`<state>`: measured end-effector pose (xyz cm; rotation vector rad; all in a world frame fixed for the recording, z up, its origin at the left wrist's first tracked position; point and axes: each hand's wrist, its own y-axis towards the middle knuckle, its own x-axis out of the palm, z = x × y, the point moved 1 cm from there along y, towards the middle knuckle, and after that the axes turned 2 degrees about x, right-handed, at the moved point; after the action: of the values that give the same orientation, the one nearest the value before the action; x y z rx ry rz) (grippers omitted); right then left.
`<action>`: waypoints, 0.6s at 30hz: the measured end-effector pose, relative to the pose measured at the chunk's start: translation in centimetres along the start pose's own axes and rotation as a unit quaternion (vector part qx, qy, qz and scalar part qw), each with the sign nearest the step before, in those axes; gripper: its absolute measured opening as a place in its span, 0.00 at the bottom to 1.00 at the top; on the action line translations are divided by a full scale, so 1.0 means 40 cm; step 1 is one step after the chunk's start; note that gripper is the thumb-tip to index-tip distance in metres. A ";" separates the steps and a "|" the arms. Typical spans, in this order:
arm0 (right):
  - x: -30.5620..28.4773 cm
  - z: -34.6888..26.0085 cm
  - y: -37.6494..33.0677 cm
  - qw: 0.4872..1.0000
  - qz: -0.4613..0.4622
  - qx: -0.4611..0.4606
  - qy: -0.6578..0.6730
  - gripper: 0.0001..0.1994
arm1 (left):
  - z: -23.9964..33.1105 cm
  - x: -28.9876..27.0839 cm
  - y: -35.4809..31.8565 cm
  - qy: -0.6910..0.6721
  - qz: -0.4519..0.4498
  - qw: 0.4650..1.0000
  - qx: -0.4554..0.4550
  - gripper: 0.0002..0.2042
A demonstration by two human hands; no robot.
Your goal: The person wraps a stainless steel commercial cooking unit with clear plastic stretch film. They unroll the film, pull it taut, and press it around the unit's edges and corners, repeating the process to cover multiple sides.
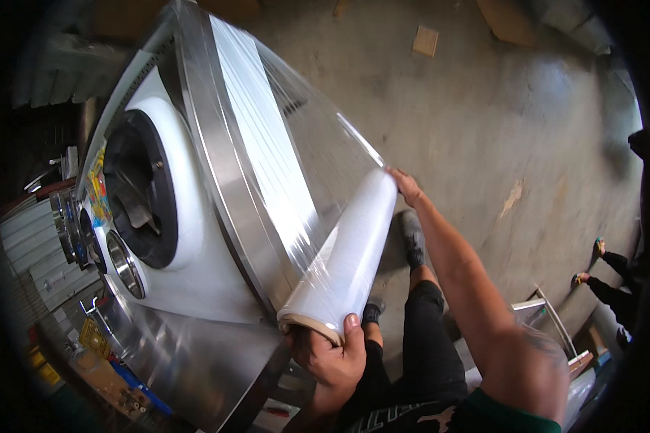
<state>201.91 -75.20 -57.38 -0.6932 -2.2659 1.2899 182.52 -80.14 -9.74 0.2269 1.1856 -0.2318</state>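
Observation:
A roll of clear stretch film (350, 252) is held at both ends against a large stainless-steel machine (217, 180). My left hand (332, 353) grips the near cardboard-core end, thumb over the rim. My right hand (406, 185) presses on the far end of the roll. A sheet of film (282, 137) runs from the roll across the machine's side and top. The machine's front has a white ring around a dark round opening (148, 191).
Bare concrete floor (498, 130) lies to the right, with cardboard scraps (425, 40) far off. Another person's legs and feet (605, 278) stand at the right edge. A metal frame (549, 314) sits near my right elbow. Small metal parts and tools (97, 353) lie lower left.

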 end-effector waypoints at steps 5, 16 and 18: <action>-0.102 0.170 -0.048 0.996 -0.017 0.019 0.081 0.32 | 0.020 0.013 -0.121 0.014 -0.159 0.986 0.041 0.20; -0.109 0.673 -0.286 0.992 0.000 0.115 0.049 0.33 | -0.173 -0.064 -0.519 -0.012 -0.264 0.964 0.021 0.25; -0.057 0.742 -0.324 0.995 -0.027 0.096 -0.003 0.33 | -0.211 -0.107 -0.579 -0.006 -0.278 0.959 0.049 0.26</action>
<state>183.38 -101.70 -60.23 -0.5570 -2.1149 1.4599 166.68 -99.50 -10.01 -0.0290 1.2086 -0.7851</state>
